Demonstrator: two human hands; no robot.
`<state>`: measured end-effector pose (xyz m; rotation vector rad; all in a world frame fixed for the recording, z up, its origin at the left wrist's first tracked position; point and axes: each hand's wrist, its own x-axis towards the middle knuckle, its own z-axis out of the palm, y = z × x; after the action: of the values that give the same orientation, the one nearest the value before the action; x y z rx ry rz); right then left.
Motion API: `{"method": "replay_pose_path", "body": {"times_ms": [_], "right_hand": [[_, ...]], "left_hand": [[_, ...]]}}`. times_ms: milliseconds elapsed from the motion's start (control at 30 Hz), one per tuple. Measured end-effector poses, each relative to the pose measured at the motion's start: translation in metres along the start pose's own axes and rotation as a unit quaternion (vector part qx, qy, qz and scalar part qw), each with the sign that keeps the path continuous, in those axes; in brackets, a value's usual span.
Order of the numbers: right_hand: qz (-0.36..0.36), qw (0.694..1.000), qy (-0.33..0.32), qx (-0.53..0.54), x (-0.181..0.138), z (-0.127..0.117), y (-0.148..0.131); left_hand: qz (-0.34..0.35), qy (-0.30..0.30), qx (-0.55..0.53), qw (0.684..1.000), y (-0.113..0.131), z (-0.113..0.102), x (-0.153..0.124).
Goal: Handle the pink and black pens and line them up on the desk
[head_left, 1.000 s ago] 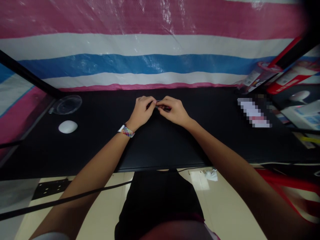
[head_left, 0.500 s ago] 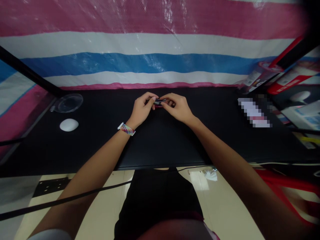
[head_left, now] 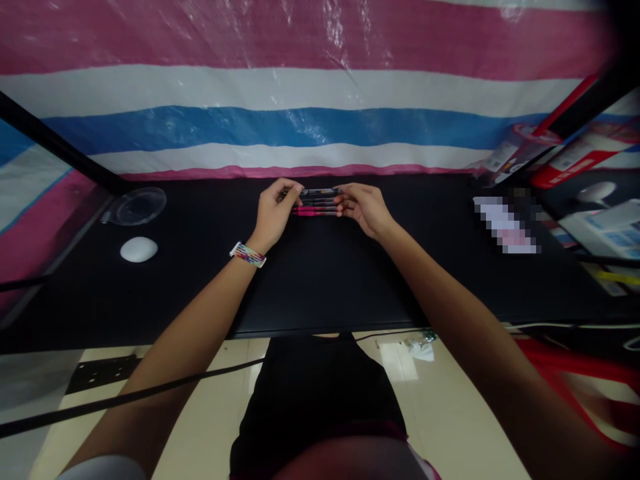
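Several slim pens lie side by side across the black table, near its back edge. The nearest is a pink-red pen (head_left: 316, 211), with darker pens (head_left: 319, 201) just behind it. At the back of the row is a dark pen (head_left: 321, 191), pinched at its left end by my left hand (head_left: 274, 212) and at its right end by my right hand (head_left: 366, 208). The lower fingers of my right hand are at the right ends of the other pens. Whether the back pen rests on the table or is slightly raised, I cannot tell.
On the left of the black table (head_left: 310, 280) are a white computer mouse (head_left: 139, 249) and a clear round lid (head_left: 137, 206). A clear tub (head_left: 517, 157) stands at the back right, near a blurred-out pale item (head_left: 505, 223). A striped sheet (head_left: 280, 127) hangs behind.
My hands have moved apart sideways, from close together to the two ends of the pens. The row of pens between them now shows, where before fingers hid most of it.
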<state>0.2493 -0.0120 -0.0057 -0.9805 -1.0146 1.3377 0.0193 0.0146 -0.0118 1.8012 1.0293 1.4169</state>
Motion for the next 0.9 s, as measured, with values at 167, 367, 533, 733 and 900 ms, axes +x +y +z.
{"method": "replay_pose_path", "body": {"times_ms": [167,367,533,733,900], "right_hand": [[0.018,0.999,0.015,0.023,0.002,0.0,0.002],[0.063,0.995,0.003,0.075,0.007,-0.005,0.004],[0.062,0.996,0.022,0.065,0.008,-0.007,0.002],[0.031,0.999,0.026,0.028,0.006,-0.011,0.0],[0.023,0.999,0.008,0.025,0.002,-0.006,-0.002]], "left_hand": [[-0.007,-0.001,0.012,1.0,-0.003,-0.001,0.0],[0.005,-0.002,0.023,1.0,0.005,-0.004,0.0],[-0.017,-0.006,-0.003,1.0,0.007,-0.004,-0.002],[-0.036,-0.021,-0.024,0.999,0.003,-0.002,-0.005],[-0.05,-0.022,-0.03,0.998,0.002,-0.004,-0.003]]}}
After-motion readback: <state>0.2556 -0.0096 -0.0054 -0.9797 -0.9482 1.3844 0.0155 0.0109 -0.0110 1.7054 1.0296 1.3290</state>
